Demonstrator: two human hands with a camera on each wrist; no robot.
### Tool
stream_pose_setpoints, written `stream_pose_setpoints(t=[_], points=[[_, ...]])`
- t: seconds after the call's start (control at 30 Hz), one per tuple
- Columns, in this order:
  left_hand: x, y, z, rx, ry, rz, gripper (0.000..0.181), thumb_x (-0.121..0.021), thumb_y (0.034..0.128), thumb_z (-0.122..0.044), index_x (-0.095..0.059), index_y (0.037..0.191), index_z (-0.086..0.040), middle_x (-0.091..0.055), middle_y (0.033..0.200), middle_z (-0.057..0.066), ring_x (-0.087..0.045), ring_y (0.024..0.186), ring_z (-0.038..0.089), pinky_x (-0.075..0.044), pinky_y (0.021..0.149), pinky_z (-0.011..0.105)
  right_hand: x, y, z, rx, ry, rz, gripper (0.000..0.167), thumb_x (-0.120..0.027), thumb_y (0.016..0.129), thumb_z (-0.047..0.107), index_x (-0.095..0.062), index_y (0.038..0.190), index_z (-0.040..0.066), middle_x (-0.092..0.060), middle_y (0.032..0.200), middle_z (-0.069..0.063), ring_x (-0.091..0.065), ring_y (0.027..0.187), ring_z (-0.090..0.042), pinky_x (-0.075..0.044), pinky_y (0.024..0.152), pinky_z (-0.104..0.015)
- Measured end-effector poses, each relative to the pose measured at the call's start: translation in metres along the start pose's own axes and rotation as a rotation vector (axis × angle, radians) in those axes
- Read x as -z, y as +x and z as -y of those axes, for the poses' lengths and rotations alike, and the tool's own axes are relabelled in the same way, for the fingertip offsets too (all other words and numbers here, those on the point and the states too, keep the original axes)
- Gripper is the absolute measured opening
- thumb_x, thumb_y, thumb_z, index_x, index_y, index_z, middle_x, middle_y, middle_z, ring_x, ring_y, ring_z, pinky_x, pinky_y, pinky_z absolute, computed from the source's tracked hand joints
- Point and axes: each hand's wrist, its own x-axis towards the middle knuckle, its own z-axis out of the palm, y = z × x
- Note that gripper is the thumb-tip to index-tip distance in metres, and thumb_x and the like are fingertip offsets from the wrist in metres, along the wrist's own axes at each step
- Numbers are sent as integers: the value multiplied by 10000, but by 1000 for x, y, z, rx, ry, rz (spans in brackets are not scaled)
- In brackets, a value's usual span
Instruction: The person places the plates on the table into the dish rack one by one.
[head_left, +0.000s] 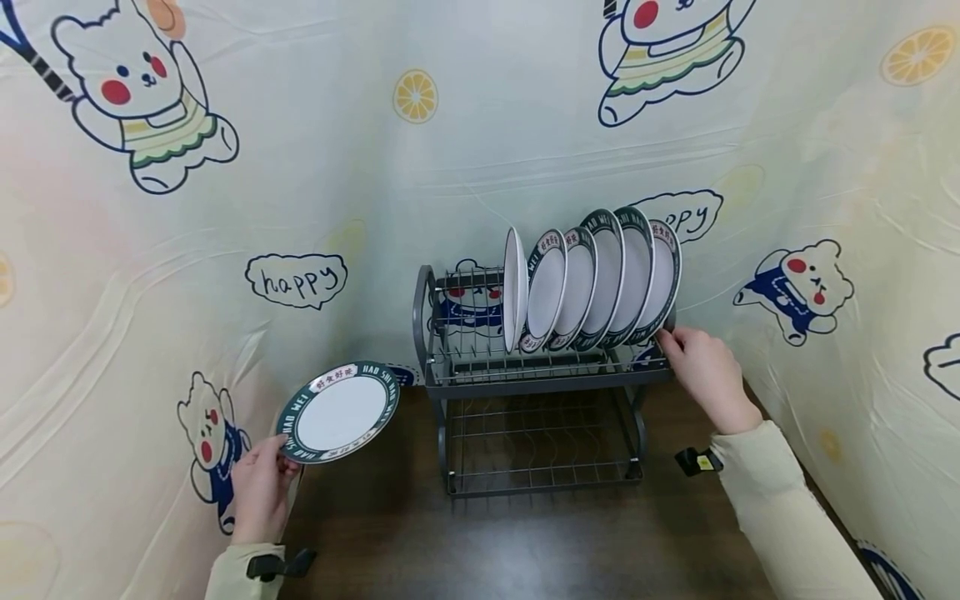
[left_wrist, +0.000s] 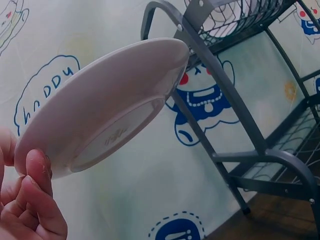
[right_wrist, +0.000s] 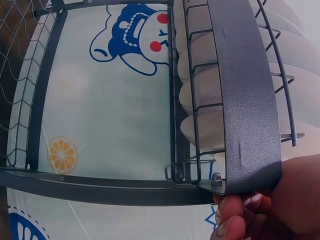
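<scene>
My left hand (head_left: pixel 262 487) pinches the lower left rim of a white plate (head_left: pixel 341 414) with a green lettered border, held in the air left of the rack. In the left wrist view the plate's pale underside (left_wrist: pixel 120 95) shows, with the thumb and fingers at its edge. My right hand (head_left: pixel 705 371) grips the right front corner of the two-tier grey dish rack (head_left: pixel 540 387); the right wrist view has its fingers curled under the frame's corner (right_wrist: pixel 250 100). Several similar plates (head_left: pixel 581 283) stand on edge in the upper tier, toward its right side.
The rack's lower tier (head_left: pixel 540 471) is bare wire above a dark brown tabletop (head_left: pixel 525 550). Patterned cloth (head_left: pixel 480 150) with cartoon bears hangs behind and on both sides. A striped blue and white edge (head_left: pixel 888 571) shows at the lower right.
</scene>
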Motion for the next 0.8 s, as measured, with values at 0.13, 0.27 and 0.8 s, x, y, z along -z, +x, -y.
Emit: stream_pose_setpoints(t=[0.13,0.27,0.8], points=[[-3,-4,-6,-6,8,-2,345,-603,1053,-245,-752,786,-86,-669,740,-27,-568,620,111,-525,583,178,0,0,0,-4,5,6,512,-441,1121,323,-511,666,99,-432,567,-20,-437,515,-216,-325,455,-327],[-5,-9,-14,-2,-1,9,347,-584,1057,-232,-768,794,-98,-678,735,-25,-566,610,107,-519,567,180,0,0,0,-7,17,16,508,-440,1123,318,-513,675,89,-432,570,-21,-437,517,-216,-336,466,-329],[-6,-27,-33,-21,-41,142,330,-582,1073,-274,-777,844,-138,-713,799,-41,-591,623,87,-500,551,161,0,-1,-1,-22,48,34,509,-414,1127,332,-520,700,76,-431,578,-27,-438,517,-218,-339,461,-319]])
